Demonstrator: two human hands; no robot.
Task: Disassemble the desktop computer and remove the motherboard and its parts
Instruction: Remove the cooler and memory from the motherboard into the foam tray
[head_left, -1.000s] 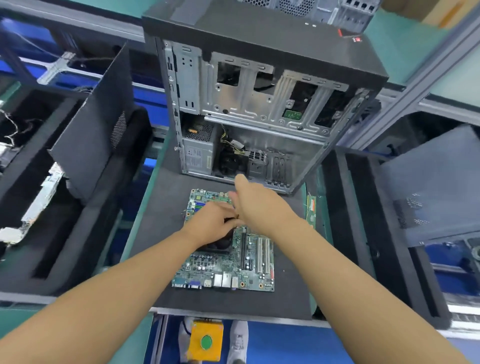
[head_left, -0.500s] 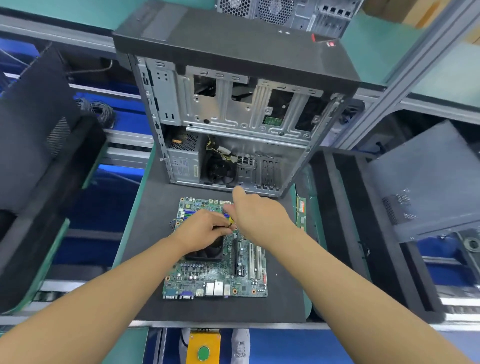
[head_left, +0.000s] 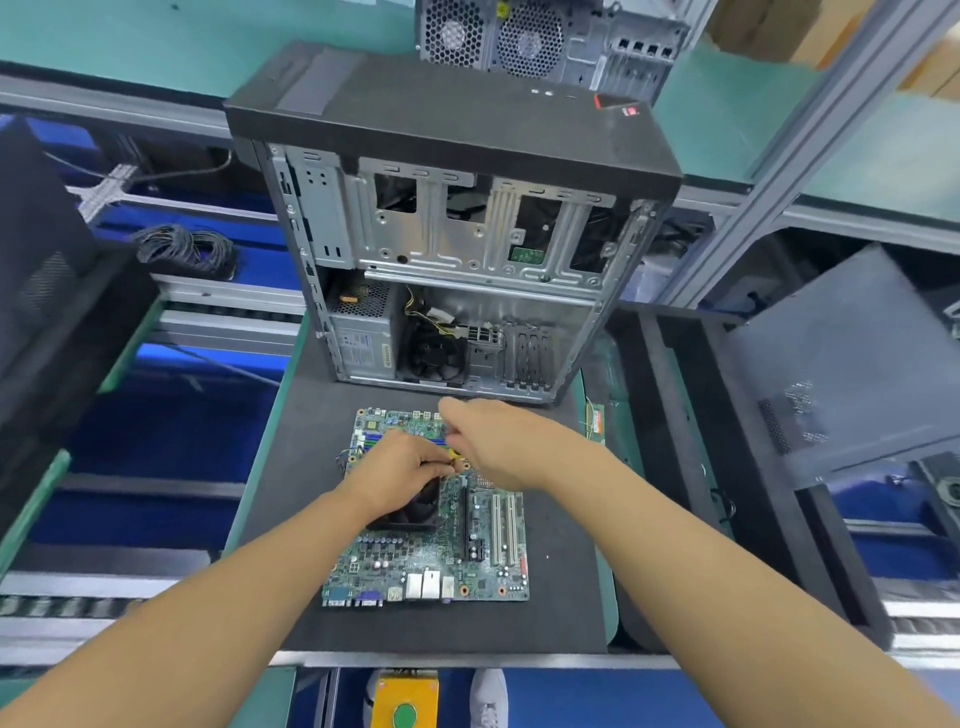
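The green motherboard (head_left: 488, 566) lies flat on the black mat (head_left: 291, 519) in front of the opened computer case (head_left: 467, 260). A black CPU cooler fan (head_left: 410, 514) sits on the board's left half. My left hand (head_left: 400, 467) rests over the fan's far edge, its fingers curled round that edge. My right hand (head_left: 498, 441) reaches in from the right, fingers curled down onto a small yellow piece (head_left: 457, 453) where the two hands meet. What the yellow piece is stays hidden under the fingers.
The case stands upright with its side off, showing the power supply (head_left: 363, 338) and loose cables. A second case (head_left: 545, 36) is behind it. A coil of cables (head_left: 182, 249) lies at left, black foam trays stand on both sides, and a grey panel (head_left: 852, 358) leans at right.
Both hands stay at the same spot on the board, by the yellow piece. Only my head view has swung, so the whole scene has shifted in the frame.
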